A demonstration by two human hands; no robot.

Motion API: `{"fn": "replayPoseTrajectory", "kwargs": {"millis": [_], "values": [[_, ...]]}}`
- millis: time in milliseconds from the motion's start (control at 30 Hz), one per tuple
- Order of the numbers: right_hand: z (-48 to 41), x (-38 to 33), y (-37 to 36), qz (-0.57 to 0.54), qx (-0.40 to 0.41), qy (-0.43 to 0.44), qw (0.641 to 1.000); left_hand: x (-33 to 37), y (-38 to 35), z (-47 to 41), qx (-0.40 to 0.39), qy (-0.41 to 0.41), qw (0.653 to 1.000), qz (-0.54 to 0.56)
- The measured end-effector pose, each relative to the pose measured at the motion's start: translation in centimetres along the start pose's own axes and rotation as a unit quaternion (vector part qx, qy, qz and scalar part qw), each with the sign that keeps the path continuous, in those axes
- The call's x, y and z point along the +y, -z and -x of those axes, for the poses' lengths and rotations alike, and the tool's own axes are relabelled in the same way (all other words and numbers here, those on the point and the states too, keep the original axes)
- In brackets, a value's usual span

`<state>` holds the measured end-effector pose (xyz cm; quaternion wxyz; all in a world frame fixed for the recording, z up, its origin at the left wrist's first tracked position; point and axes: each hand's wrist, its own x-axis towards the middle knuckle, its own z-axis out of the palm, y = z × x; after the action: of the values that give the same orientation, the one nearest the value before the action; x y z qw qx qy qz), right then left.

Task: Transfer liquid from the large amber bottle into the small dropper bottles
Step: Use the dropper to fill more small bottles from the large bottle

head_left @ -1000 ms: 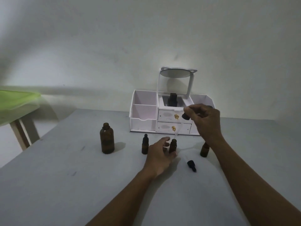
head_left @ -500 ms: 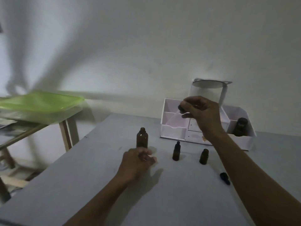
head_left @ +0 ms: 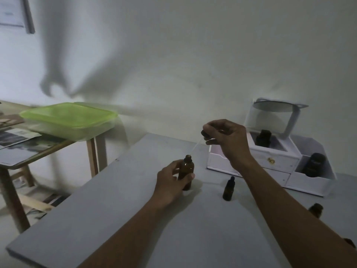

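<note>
- Your left hand (head_left: 171,183) is on the large amber bottle (head_left: 187,170), with fingers (head_left: 174,167) and thumb curled round its lower body.
- That bottle stands upright on the grey tabletop (head_left: 119,225), toward the far left part of it, with its mouth uncapped.
- Your right hand (head_left: 229,141) is up in the air, above and to the right of the bottle. Its fingers (head_left: 212,126) pinch the black bulb (head_left: 204,133) of the dropper.
- The glass tube (head_left: 195,147) slants down and to the left from the bulb, and its tip sits right at the bottle's mouth. You can't tell whether it has gone into the neck.
- A small dropper bottle (head_left: 229,188), cap on, stands upright to the right of the big one. It is clear of it and sits between your two forearms.
- A second small bottle (head_left: 315,208) peeks out from behind your right forearm, mostly hidden.
- The white organizer (head_left: 274,159) sits at the back right against the wall, with a tilted mirror (head_left: 278,107) on top.
- One dark bottle (head_left: 263,137) is in its upper middle tray and another dark bottle (head_left: 313,165) is in the right-hand compartment.
- Off to your left, a green plastic container (head_left: 69,117) rests on a wooden side table (head_left: 38,151), with papers beside it.
</note>
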<state>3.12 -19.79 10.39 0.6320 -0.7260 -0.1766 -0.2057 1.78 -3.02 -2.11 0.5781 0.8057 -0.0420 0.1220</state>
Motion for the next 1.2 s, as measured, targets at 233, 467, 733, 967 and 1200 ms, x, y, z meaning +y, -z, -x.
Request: {"fn": "replayPoseTrajectory", "kwargs": {"millis": [233, 467, 733, 967, 1200], "values": [[-0.2, 1.1, -0.8, 0.052, -0.015, 0.012, 0.998, -0.4, 0.0, 0.0, 0.000, -0.004, 1.000, 0.009], [0.3, 2.6, -2.4, 0.116, -0.068, 0.019, 0.991, 0.0, -0.1, 0.3, 0.000, -0.004, 1.000, -0.001], [1.3, 4.5, -2.9, 0.139, -0.097, -0.024, 0.985, 0.4, -0.2, 0.6, 0.001, 0.000, 1.000, -0.002], [1.2, 4.8, -3.3, 0.154, -0.086, -0.020, 0.984, 0.3, -0.3, 0.5, 0.000, 0.003, 1.000, -0.008], [1.3, 4.6, -3.4, 0.184, -0.071, 0.008, 0.980, 0.4, -0.3, 0.5, -0.005, 0.004, 1.000, -0.021]]}}
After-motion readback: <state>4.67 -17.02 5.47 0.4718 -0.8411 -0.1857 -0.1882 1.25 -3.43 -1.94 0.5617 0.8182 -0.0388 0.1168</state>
